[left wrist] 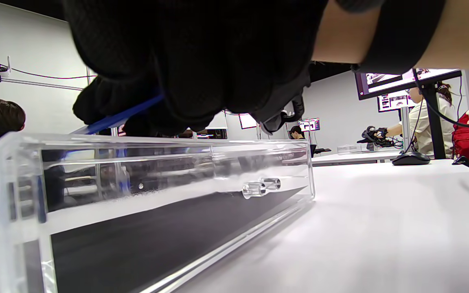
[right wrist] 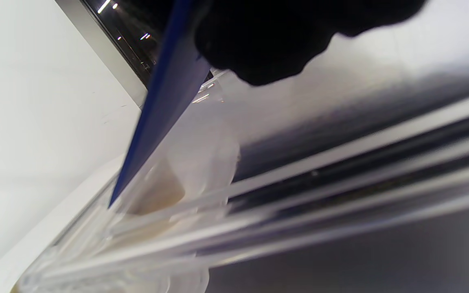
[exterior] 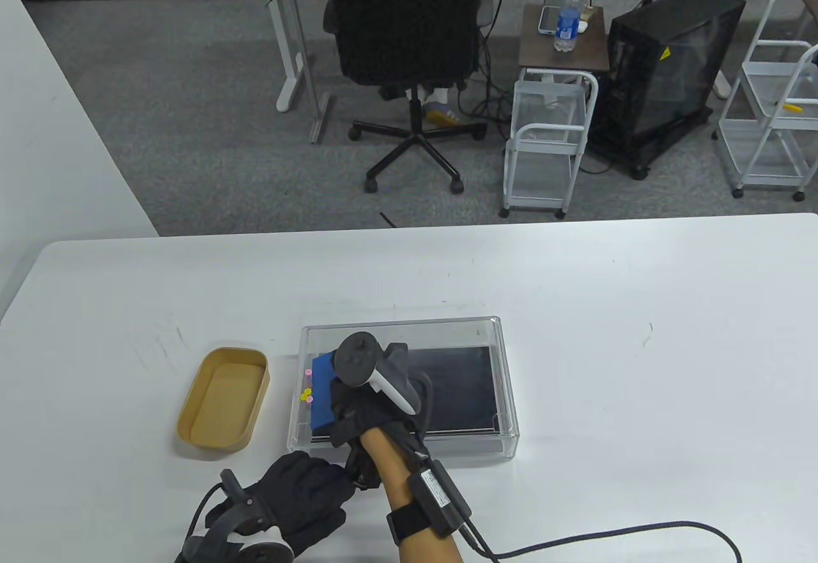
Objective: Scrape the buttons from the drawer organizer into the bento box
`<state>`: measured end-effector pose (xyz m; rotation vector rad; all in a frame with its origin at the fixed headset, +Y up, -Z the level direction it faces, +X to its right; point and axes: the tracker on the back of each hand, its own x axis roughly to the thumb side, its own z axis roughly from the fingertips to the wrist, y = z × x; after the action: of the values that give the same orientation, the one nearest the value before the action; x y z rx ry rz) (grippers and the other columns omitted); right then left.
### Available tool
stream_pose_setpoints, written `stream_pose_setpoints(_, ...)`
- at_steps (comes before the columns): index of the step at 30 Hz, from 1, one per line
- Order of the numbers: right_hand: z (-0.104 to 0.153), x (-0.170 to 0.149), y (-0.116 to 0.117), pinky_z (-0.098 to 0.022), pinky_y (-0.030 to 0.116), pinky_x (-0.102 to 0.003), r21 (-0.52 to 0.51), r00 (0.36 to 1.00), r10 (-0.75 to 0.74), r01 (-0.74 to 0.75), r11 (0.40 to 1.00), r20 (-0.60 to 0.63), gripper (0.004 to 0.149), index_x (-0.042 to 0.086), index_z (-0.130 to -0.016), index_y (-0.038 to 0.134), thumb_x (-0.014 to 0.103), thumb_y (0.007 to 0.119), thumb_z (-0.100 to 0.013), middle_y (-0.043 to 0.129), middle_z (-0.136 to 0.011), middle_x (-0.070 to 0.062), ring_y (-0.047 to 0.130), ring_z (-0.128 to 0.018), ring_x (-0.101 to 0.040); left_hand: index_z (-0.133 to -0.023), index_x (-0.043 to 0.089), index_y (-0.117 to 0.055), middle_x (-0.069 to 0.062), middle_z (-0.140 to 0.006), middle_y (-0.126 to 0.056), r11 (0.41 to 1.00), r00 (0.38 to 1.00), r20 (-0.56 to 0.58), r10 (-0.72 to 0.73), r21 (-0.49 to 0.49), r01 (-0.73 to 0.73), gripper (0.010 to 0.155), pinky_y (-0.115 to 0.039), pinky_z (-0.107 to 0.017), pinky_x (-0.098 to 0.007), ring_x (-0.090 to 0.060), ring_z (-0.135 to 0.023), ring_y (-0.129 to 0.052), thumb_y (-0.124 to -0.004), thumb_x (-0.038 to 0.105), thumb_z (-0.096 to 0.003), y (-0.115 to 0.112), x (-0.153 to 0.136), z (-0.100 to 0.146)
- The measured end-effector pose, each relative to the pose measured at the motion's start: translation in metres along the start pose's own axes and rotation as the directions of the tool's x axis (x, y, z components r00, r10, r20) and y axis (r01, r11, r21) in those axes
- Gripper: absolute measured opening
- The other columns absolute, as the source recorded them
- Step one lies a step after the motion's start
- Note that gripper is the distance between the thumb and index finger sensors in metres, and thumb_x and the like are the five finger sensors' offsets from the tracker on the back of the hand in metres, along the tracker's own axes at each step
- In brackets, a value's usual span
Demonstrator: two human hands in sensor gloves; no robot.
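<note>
Buttons (exterior: pixel 307 390), a few small pink and yellow ones, sit bunched at the left end of the clear drawer organizer (exterior: pixel 505 384), just past the edge of the blue scraper (exterior: pixel 323 397) that my right hand (exterior: pixel 367 409) holds. My right fingers are closed around the top of that scraper, and its blade (right wrist: pixel 157 106) slants down from them into the organizer, its lower edge near the clear wall. The buttons lie between the blade and the organizer's left wall. The black liner (exterior: pixel 457 390) on the organizer's floor stretches away to the right of my right hand.

My left hand (exterior: pixel 300 502) rests on the desk (exterior: pixel 639 365) just beside the organizer's near wall (left wrist: pixel 136 175), below my right wrist, fingers reaching toward the wall's base; whether they touch it I cannot tell, nor whether they are curled or spread, since my right forearm crosses over them.

Further left of both hands, the tan bento box (exterior: pixel 223 406) stands on the desk, apart from the organizer's left wall with a strip of bare desk between. It lies just beyond the buttons' end of the organizer.
</note>
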<state>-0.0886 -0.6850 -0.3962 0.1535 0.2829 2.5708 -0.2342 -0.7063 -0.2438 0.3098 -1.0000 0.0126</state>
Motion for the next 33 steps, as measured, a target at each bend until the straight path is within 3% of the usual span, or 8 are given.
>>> stream_pose_setpoints(11,0.005,-0.011,-0.018,-0.011,0.086,-0.020,-0.043,0.996,-0.089,0.089,0.995,0.012,0.049,0.025,-0.101,0.056,0.029,0.074,-0.056,0.069,-0.086,-0.025,0.093,-0.033,-0.013,-0.096,0.028,-0.076,0.002,-0.092,-0.091,0.996,0.998,-0.035,-0.053,0.068,0.055,0.052,-0.079,-0.064,-0.052,-0.023,-0.078,-0.101,-0.052,0.053,-0.0576,0.011,-0.010,0.006)
stream_pose_setpoints(20,0.009,-0.014,-0.026,-0.011,0.086,-0.020,-0.068,0.993,-0.119,0.120,0.990,0.019,0.048,0.025,-0.100,0.056,0.029,0.074,-0.055,0.070,-0.086,-0.025,0.093,-0.033,-0.013,-0.095,0.030,-0.076,0.003,-0.091,-0.092,0.983,0.963,-0.255,-0.083,0.136,0.120,0.050,-0.079,-0.064,-0.052,-0.021,-0.077,-0.102,-0.055,0.053,-0.0571,0.023,-0.057,0.020)
stream_pose_setpoints(27,0.008,-0.014,-0.026,-0.011,0.086,-0.020,-0.072,0.992,-0.124,0.125,0.989,0.031,0.049,0.026,-0.100,0.057,0.029,0.075,-0.055,0.070,-0.086,-0.025,0.093,-0.033,-0.013,-0.092,0.030,-0.077,0.004,-0.086,-0.093,0.968,0.854,-0.508,-0.115,0.134,0.211,0.044,-0.079,-0.063,-0.051,-0.019,-0.073,-0.102,-0.063,0.052,-0.0562,0.029,-0.106,0.041)
stream_pose_setpoints(33,0.009,-0.013,-0.026,-0.011,0.086,-0.020,-0.065,0.992,-0.122,0.124,0.990,0.033,0.049,0.026,-0.100,0.056,0.029,0.075,-0.055,0.070,-0.086,-0.025,0.093,-0.033,-0.013,-0.093,0.029,-0.075,0.004,-0.086,-0.090,0.968,0.687,-0.712,-0.144,0.041,0.246,0.044,-0.078,-0.064,-0.053,-0.020,-0.074,-0.099,-0.068,0.051,-0.0552,0.023,-0.148,0.064)
